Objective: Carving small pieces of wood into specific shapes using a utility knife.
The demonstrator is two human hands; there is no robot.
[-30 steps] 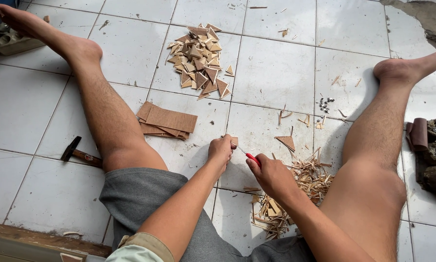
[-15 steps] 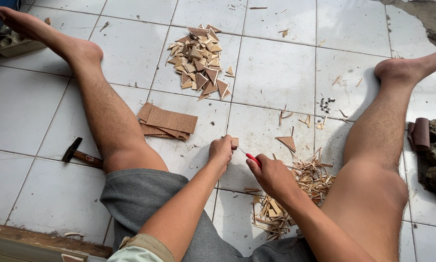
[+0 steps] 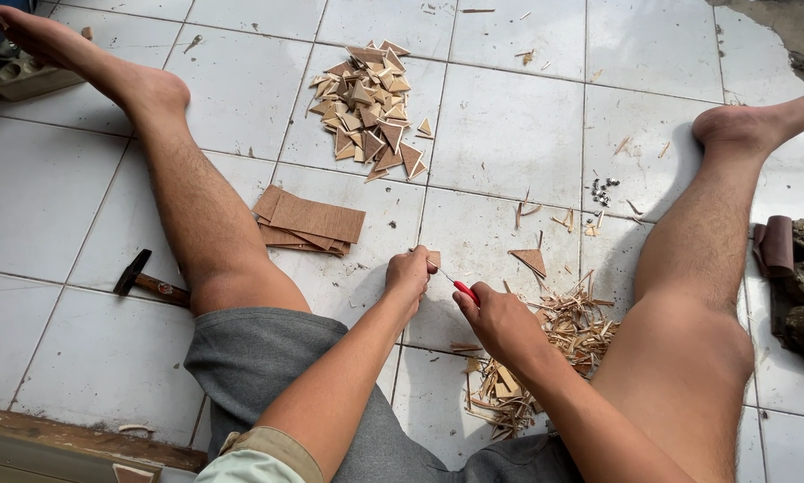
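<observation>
I sit on a white tiled floor with my legs spread apart. My left hand (image 3: 408, 275) is closed on a small brown wood piece (image 3: 433, 258), pressing it against the floor between my legs. My right hand (image 3: 496, 317) grips a red-handled knife (image 3: 460, 288) whose thin blade points at that piece. A heap of wood shavings and offcuts (image 3: 545, 344) lies just right of my right hand. One loose triangular piece (image 3: 531, 260) rests on the tile beyond it.
A pile of small triangular wood pieces (image 3: 370, 107) lies farther ahead. A stack of flat brown boards (image 3: 308, 221) sits beside my left knee. A hammer (image 3: 149, 283) lies left of my thigh. Small dark nails (image 3: 603, 190) and dark objects (image 3: 800, 282) lie to the right.
Both hands stay in nearly the same place; my right hand with the knife has shifted slightly against the piece.
</observation>
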